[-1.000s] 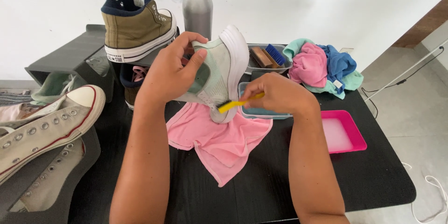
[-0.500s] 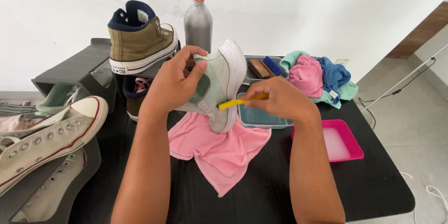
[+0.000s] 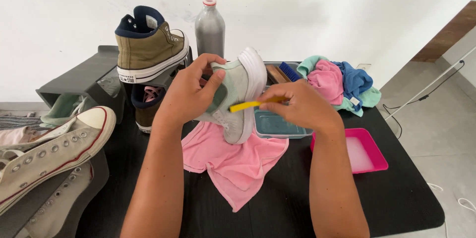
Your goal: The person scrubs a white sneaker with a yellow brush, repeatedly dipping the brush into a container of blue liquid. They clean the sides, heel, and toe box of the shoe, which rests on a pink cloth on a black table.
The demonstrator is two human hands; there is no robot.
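My left hand (image 3: 191, 94) grips a pale green sneaker (image 3: 238, 94) with a thick white sole, held nose down over a pink cloth (image 3: 233, 161) on the black table (image 3: 396, 198). In my right hand (image 3: 300, 104) is a small brush with a yellow handle (image 3: 248, 105), its tip against the side of the sneaker. A teal tub of water (image 3: 277, 125) sits just behind my right hand.
An olive high-top shoe (image 3: 148, 50) stands on a grey rack at the back left, beside a grey metal bottle (image 3: 209, 27). White high-tops (image 3: 49, 151) lie at the left. A pink tray (image 3: 359, 151) sits at the right, and coloured cloths (image 3: 342, 82) are piled behind.
The view has shifted slightly. Both hands stay on the sneaker and the brush, with the brush moving a little against the shoe's side.
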